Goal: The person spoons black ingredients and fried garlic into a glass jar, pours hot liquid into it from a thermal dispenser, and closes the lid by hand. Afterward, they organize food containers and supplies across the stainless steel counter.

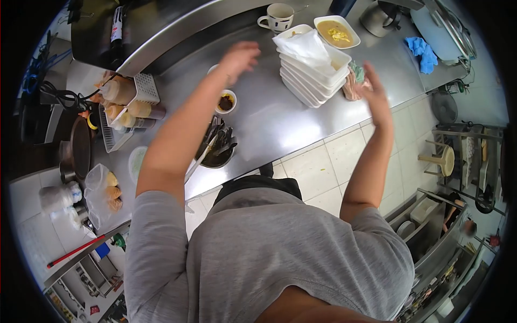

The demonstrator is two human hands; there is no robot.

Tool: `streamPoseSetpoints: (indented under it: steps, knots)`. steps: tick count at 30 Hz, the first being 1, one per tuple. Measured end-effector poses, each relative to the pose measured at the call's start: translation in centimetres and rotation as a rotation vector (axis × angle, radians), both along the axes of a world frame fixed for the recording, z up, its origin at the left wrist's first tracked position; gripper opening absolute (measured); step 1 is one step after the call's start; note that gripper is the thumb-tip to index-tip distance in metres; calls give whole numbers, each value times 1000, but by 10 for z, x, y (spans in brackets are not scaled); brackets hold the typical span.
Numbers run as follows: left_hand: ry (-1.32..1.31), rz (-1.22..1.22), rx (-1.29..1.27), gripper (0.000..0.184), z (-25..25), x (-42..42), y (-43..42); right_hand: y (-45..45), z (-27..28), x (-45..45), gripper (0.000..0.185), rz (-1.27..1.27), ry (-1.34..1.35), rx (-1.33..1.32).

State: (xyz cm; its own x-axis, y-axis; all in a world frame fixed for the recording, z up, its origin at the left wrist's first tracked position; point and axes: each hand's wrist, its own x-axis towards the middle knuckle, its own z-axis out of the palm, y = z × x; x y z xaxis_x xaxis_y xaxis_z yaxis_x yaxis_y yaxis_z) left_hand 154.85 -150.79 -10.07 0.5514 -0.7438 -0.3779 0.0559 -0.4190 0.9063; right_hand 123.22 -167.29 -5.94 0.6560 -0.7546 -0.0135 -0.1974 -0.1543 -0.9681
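My left hand (240,58) is raised over the steel counter (269,132), its fingers apart and holding nothing. Below its wrist is a small white cup of dark sauce (226,101). My right hand (374,92) hovers at the counter's right side with spread fingers, also holding nothing. Nearest to it are a crumpled plastic bag (353,86) and a stack of white rectangular bowls (307,89). White paper (307,51) covers part of the stack's top. Behind the stack sits a white bowl of yellowish soup (335,33) with yellow pieces on it.
A patterned mug (280,17) and a metal pitcher (378,20) stand at the back. Squeeze bottles fill a white basket (145,89) at left. A metal container of utensils (219,151) is near the front edge. A blue cloth (421,54) lies at right.
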Motion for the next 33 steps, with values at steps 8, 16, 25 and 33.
streamPoseSetpoints:
  steps: [8,16,25,33]
  knots:
    - [-922,-291,479,73,-44,60,39,-81,-197,-7,34,-256,437,-1031]
    - [-898,-371,521,74,-72,74,84,192,-121,18,74,68,526,-766]
    - [-917,-253,633,66,-79,83,164,155,-168,179,46,99,42,-771]
    - [-994,-484,164,73,-56,47,165,104,-185,313,50,-198,316,-952]
